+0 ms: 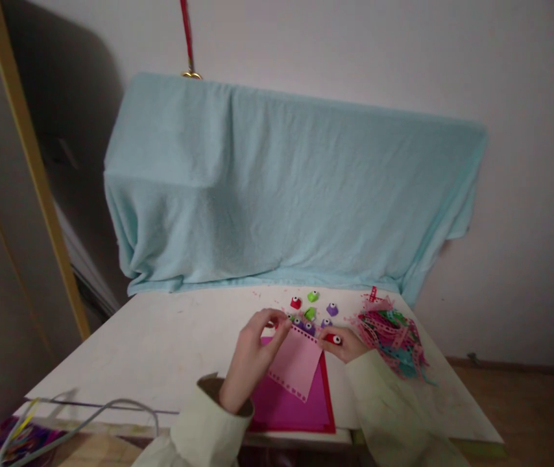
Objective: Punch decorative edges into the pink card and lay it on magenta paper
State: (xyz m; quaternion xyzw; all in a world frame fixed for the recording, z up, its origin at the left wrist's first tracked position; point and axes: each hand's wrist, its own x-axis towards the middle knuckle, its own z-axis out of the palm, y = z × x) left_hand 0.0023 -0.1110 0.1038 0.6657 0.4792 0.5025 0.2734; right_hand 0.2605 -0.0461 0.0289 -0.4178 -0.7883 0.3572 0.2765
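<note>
A pale pink sheet of paper (295,364) with punched holes along its edges lies tilted over purple and red sheets (290,415). My left hand (256,347) is at the sheet's upper left corner, thumb and forefinger pinched together on it. At the upper right edge, my right hand (348,346) is closed around a small red craft punch (334,338) with a white round button. Just beyond the paper stand several more small punches, among them a purple punch (332,309), a green punch (313,296) and a red punch (295,302).
A heap of cut, perforated paper strips (394,334) lies on the right of the white table (160,344). Tiny paper bits are scattered near the back. Behind hangs a light blue cloth (281,188). A grey cable (111,403) loops at the front left edge.
</note>
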